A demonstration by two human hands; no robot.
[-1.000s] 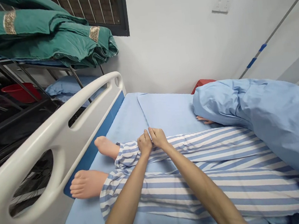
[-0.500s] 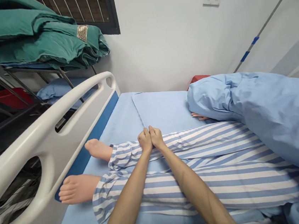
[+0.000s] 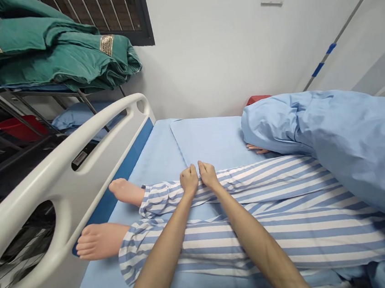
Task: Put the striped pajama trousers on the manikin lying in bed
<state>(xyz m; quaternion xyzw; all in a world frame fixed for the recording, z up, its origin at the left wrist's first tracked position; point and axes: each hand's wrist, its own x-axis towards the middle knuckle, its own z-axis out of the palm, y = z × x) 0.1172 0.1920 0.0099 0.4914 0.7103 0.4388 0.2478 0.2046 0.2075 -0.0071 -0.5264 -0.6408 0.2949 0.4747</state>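
left hand (image 3: 189, 180) and right hand (image 3: 208, 174) are resting curled on the striped pyjama leg (image 3: 268, 184) of a mannequin (image 3: 101, 240), just apart, any grip on the cloth impossible to tell; blue bed sheet (image 3: 209, 137) is lying beneath, white bed rail (image 3: 45, 187) is rising alongside.

We count, around the bed rail (image 3: 65, 148):
our bare hands beyond it: two, left hand (image 3: 189, 180) and right hand (image 3: 208, 174)
striped trouser legs (image 3: 274, 240) beyond it: two
mannequin feet (image 3: 101, 241) beside it: two
mannequin hand (image 3: 257, 149) beyond it: one
red basin (image 3: 20, 128) behind it: one
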